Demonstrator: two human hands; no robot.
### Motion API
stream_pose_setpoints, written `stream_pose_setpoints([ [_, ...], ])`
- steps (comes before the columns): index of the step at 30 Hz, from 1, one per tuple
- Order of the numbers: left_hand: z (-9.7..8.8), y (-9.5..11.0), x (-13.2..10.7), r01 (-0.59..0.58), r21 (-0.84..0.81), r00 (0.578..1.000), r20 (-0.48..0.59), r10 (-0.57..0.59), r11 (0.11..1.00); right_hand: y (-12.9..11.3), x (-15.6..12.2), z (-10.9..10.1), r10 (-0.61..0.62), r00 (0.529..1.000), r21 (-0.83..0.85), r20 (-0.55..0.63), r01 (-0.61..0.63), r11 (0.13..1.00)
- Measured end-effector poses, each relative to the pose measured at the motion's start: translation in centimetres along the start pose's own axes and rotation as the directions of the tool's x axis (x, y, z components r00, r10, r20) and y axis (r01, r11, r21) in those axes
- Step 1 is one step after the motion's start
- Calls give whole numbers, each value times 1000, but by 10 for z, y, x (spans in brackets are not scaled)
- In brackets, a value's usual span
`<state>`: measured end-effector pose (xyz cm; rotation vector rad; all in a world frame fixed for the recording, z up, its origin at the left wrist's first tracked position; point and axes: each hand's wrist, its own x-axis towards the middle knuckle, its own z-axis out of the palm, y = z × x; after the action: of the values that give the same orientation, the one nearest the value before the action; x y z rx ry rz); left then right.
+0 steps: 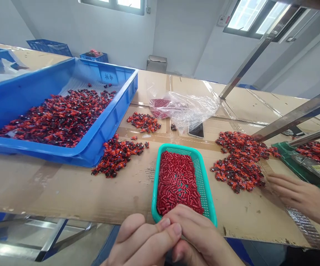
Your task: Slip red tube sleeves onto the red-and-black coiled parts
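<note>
My left hand (143, 242) and my right hand (200, 236) meet at the near edge of the table, fingers curled and pressed together. Whatever they may hold is hidden behind the fingers. Just beyond them is a green plastic basket (205, 184) with many small dark-red cylindrical pieces (176, 177) in it; my right hand overlaps its near end in the view. Left of the basket lies a pile of small orange-and-black parts (115, 155), with a smaller pile (144, 122) behind it.
A large blue tray (93, 149) of orange-and-black parts stands at left. Behind the basket are a clear plastic bag (193, 107) and a phone (196, 130). At right, another person's hand (301, 197) is beside more parts (239, 160), near slanting metal bars (301, 112).
</note>
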<state>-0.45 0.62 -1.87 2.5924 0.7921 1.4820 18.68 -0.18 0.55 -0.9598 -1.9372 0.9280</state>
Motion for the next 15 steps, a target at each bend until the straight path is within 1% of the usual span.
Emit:
stream_pose_setpoints([
  [2,11,-1,-1,-72,19,994,-80,73,997,-2,-1,3,10,999,15,-32,-10,1000],
  [3,16,-2,1,-89,9,990,-112,90,996,-4,-1,4,19,999,22,-46,-18,1000],
  [4,21,-3,4,-87,-19,987,-140,84,996,-4,-2,3,31,998,20,-52,-30,999],
  [5,24,-5,8,-68,-66,989,-138,58,996,-4,-3,0,42,997,6,-59,-42,999],
  [6,27,-9,14,-60,-115,993,-110,48,992,-1,-5,-5,57,996,-30,-74,-59,998],
  [7,28,-16,21,-55,-135,997,-54,48,989,6,-8,-13,77,992,-99,-100,-87,991],
  [8,29,-25,29,-41,-116,999,19,43,992,16,-12,-24,98,984,-213,-148,-128,969],
  [9,28,-37,38,-17,-66,994,109,24,998,29,-17,-37,111,969,-344,-219,-183,921],
  [10,28,-52,46,37,54,981,187,-46,998,45,-22,-53,115,943,-483,-311,-261,836],
  [11,29,-69,53,115,150,963,225,-147,982,62,-27,-70,93,898,-616,-430,-367,697],
  [12,31,-87,59,179,217,944,236,-230,960,80,-32,-88,68,858,-648,-510,-435,625],
  [14,37,-123,68,268,323,897,260,-357,908,112,-39,-121,35,793,-670,-608,-536,513],
  [15,42,-138,71,295,357,873,276,-402,886,124,-41,-134,22,767,-669,-642,-574,472],
])
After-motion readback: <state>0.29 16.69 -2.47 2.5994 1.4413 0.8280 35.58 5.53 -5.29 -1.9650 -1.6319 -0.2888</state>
